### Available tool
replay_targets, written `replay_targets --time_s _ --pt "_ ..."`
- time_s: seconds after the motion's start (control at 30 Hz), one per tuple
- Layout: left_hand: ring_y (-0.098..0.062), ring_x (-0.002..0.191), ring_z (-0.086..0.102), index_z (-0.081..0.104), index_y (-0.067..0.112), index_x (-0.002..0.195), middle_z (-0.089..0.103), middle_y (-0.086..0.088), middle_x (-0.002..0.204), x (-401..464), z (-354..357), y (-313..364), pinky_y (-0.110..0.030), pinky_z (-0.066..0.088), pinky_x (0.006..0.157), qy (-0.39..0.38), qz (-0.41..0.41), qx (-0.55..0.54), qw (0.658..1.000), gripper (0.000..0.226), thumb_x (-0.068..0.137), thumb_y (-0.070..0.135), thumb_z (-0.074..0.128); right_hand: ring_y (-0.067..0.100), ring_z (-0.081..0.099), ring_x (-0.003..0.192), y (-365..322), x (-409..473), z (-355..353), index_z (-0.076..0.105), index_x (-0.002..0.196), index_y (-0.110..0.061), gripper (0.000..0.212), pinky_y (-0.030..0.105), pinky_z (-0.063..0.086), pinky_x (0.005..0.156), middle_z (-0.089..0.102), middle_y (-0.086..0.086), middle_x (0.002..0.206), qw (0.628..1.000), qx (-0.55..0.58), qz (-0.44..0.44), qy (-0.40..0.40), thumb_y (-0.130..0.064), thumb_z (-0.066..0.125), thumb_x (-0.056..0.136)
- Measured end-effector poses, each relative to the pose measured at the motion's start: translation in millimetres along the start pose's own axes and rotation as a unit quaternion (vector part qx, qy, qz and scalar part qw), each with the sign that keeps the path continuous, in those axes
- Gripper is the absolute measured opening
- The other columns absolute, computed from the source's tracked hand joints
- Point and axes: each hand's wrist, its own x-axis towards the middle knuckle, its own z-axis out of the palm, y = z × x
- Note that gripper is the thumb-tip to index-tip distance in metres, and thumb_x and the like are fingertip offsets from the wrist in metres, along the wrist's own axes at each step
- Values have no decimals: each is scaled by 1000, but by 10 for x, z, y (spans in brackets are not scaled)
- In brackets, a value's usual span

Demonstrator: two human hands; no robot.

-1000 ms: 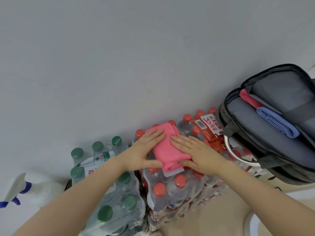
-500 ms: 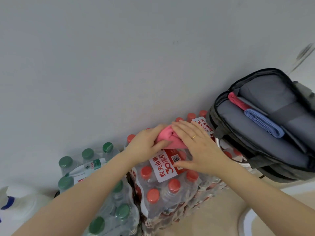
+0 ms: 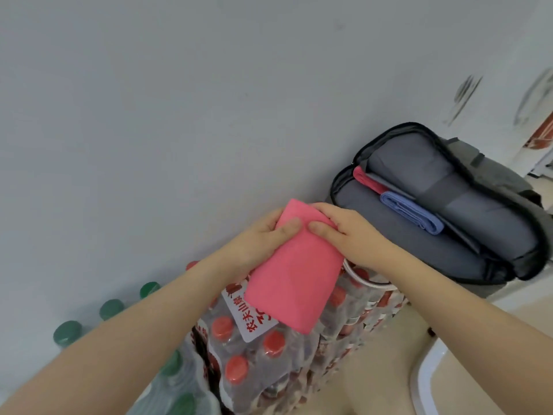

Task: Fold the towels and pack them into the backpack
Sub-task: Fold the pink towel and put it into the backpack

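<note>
Pink towel (image 3: 294, 271) — folded into a flat rectangle, held up in the air over the red-capped bottle pack (image 3: 254, 363), lower edge hanging free. Left hand (image 3: 263, 238) grips the towel's upper left corner, thumb on the front face, fingers curled behind. Right hand (image 3: 350, 232) pinches the upper right corner, thumb on front, fingers wrapped over the top edge. Both grips clamped on the towel. Backpack (image 3: 490, 262) stands right of the towel, just beyond the right hand, unzipped and gaping open — grey lining showing. Inside it, a folded blue towel (image 3: 413, 214) and a red towel (image 3: 366, 179) sit edge-up in the gap between padded panels. Green-capped bottle pack (image 3: 110, 310) lies left of the towel, lower down. Grey wall (image 3: 179, 100) behind everything.
</note>
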Motion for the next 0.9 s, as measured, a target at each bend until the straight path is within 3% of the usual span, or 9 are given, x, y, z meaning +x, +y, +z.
replay_targets --time_s 0.1,0.17,0.23,0.33,0.47,0.57,0.67,0.77,0.9 --pt "-16 98 63 41 37 120 59 -3 115 123 187 -23 -33 55 84 1 -8 -13 1000 54 80 14 69 10 55 79 126 -55 -128 62 97 -17 21 25 43 72 62 -5 86 994 43 73 67 -29 45 95" --pt "-13 99 61 35 48 122 56 4 117 221 314 -21 -28 54 85 -12 7 -24 1000 62 84 7 62 13 51 67 241 -110 -215 58 78 -17 31 31 39 66 56 -5 68 990 35 107 81 -36 42 96" --pt "-4 99 57 40 48 120 51 10 125 341 418 18 -18 52 83 -31 28 0 999 59 85 5 59 16 50 66 336 -199 -362 55 73 -19 38 30 35 65 54 -6 64 986 -97 62 118 -43 35 94" --pt "-3 100 56 48 45 118 51 13 127 555 530 63 -15 49 83 -54 24 31 998 53 85 6 60 26 64 89 606 -377 -632 68 92 -14 39 38 47 85 70 4 92 927 -310 -9 211 -33 35 90" --pt "-5 93 59 53 48 112 57 15 117 793 686 102 -19 50 79 -65 7 17 998 51 83 7 62 34 58 116 1126 -696 -938 60 118 -3 46 44 24 102 61 16 124 831 -511 80 205 -23 67 77" --pt "-2 93 60 55 50 109 57 22 113 938 828 115 -20 51 81 -68 8 21 997 51 82 9 65 36 54 120 1364 -841 -1068 50 130 -2 81 43 20 104 52 20 135 833 -517 133 146 -27 82 60" --pt "6 91 59 55 47 111 56 30 107 1058 973 132 -14 50 80 -64 8 19 998 52 81 6 66 37 56 117 1449 -820 -1181 45 135 -6 89 46 35 104 50 24 134 835 -517 160 97 -29 83 58" --pt "7 91 60 56 47 108 56 31 107 1154 1097 164 -15 51 80 -64 6 14 998 50 80 6 66 38 52 120 1488 -762 -1335 30 143 -8 77 44 41 100 44 26 139 860 -481 167 40 -22 68 78" --pt "-4 94 62 55 50 108 59 19 114 1270 1258 229 -22 52 83 -84 11 45 995 50 80 11 67 35 58 107 1446 -779 -1623 31 142 -10 56 41 50 72 52 16 129 873 -466 134 50 -23 51 92"
